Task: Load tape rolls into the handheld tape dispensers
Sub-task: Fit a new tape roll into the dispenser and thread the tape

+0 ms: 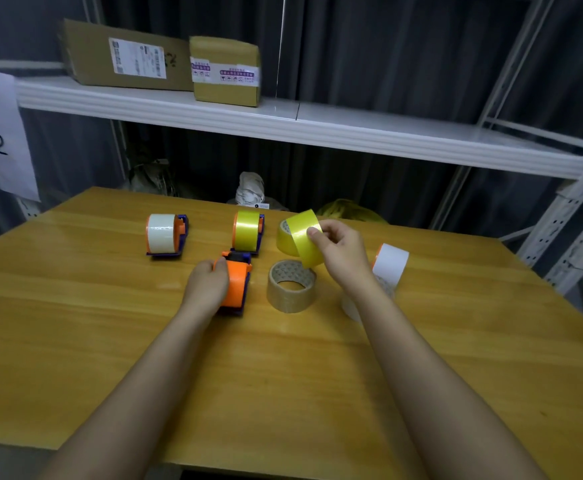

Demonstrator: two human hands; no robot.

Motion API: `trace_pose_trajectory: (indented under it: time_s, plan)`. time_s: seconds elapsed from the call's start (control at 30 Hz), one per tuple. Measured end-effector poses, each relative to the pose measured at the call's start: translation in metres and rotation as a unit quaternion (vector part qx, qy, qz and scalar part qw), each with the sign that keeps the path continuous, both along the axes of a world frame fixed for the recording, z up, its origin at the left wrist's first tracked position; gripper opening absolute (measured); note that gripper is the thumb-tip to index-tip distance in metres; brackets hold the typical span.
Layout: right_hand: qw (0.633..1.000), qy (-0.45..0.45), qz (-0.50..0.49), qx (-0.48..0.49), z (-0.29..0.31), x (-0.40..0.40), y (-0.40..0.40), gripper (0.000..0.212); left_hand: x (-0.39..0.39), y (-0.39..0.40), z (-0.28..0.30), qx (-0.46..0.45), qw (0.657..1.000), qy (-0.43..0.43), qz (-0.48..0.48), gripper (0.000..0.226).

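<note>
On the near wooden table (110, 341), the left hand (205, 284) grips the empty orange plastic dispenser (236, 284) while the right hand (342, 252) pinches a lifted yellow tape roll (300, 237), which, I judge, must next seat onto its hub.

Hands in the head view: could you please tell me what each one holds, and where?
Right hand pinches the yellow tape roll by its band. Left hand grips the empty orange dispenser at its rounded side.
</note>
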State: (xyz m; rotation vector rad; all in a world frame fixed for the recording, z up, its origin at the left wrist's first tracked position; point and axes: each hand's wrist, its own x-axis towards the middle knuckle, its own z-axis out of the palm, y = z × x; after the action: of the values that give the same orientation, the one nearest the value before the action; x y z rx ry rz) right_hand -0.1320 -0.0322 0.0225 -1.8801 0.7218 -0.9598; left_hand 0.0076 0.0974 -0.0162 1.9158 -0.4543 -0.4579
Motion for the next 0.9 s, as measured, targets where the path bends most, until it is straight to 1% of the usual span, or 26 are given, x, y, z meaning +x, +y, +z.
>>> trace_pose_trajectory:
  time_s: [0.1, 0.13, 0.2, 0.4, 0.5, 0.57, 0.6, 0.67, 0.7, 0.73, 0.77, 0.87, 0.9]
  plan:
    - [0.998, -0.031, 0.007, 0.045, -0.004, -0.003, 0.005, 0.006, -0.009, 0.006, 0.007, -0.047, 0.999, -0.006, -0.004, 0.043]
    - [0.998, -0.041, 0.01, 0.055, -0.006, -0.005, 0.004, 0.008, -0.013, 0.008, 0.009, -0.065, 0.998, -0.008, -0.007, 0.039]
    - [0.996, -0.057, 0.015, 0.063, -0.009, -0.008, 0.007, 0.009, -0.02, 0.012, 0.013, -0.091, 0.996, -0.02, -0.01, 0.023]
    - [0.989, -0.123, 0.039, 0.076, -0.01, -0.018, 0.015, 0.007, -0.033, 0.021, 0.031, -0.194, 0.975, -0.105, -0.039, 0.032]
    - [0.982, -0.164, 0.047, 0.081, -0.006, -0.019, 0.018, 0.011, -0.038, 0.015, 0.042, -0.244, 0.961, -0.118, -0.059, 0.03]
    - [0.976, -0.194, 0.049, 0.083, -0.004, -0.016, 0.018, 0.006, -0.041, 0.008, 0.048, -0.272, 0.951, -0.123, -0.076, 0.028]
    - [0.975, -0.203, 0.045, 0.08, -0.003, -0.014, 0.017, 0.009, -0.042, 0.004, 0.05, -0.281, 0.947, -0.127, -0.085, 0.027]
    - [0.971, -0.219, 0.042, 0.088, -0.001, -0.011, 0.017, 0.036, -0.045, -0.006, 0.052, -0.304, 0.939, -0.125, -0.104, 0.025]
    - [0.967, -0.229, 0.043, 0.103, -0.002, -0.009, 0.015, 0.044, -0.046, -0.011, 0.053, -0.315, 0.934, -0.122, -0.115, 0.024]
    - [0.962, -0.243, 0.044, 0.119, -0.003, -0.008, 0.014, 0.045, -0.046, -0.017, 0.052, -0.323, 0.93, -0.121, -0.127, 0.024]
    - [0.955, -0.259, 0.049, 0.137, -0.005, -0.008, 0.011, 0.043, -0.047, -0.022, 0.05, -0.327, 0.927, -0.118, -0.14, 0.023]
    - [0.932, -0.297, 0.088, 0.187, -0.018, -0.008, 0.001, 0.023, -0.046, -0.042, 0.041, -0.335, 0.919, -0.106, -0.178, 0.021]
    - [0.927, -0.304, 0.103, 0.194, -0.022, -0.009, 0.0, 0.021, -0.046, -0.048, 0.038, -0.336, 0.917, -0.103, -0.187, 0.02]
